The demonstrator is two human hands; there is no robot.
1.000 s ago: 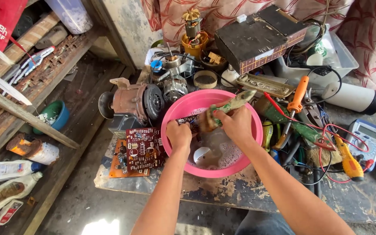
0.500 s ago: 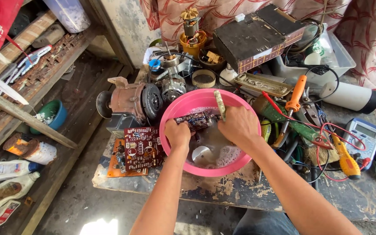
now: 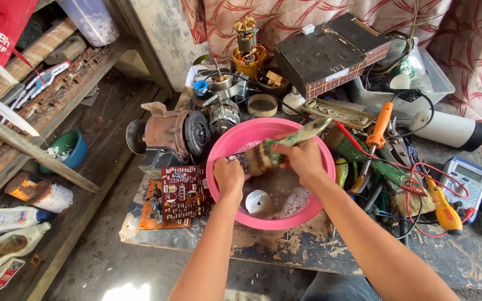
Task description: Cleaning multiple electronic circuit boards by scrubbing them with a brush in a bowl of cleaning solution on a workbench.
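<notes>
Centrally, both hands over pink basin, clutter crowding rim

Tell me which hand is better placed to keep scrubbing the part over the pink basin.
Probably right: the right hand grips the paintbrush, bristles against the part; the left hand only steadies it above the pink basin.

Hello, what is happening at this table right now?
A person is scrubbing a small circuit board with a brush over a pink basin of soapy water. The left hand holds the board; the right hand grips the brush. Another board lies beside the basin, near an old motor.
</notes>
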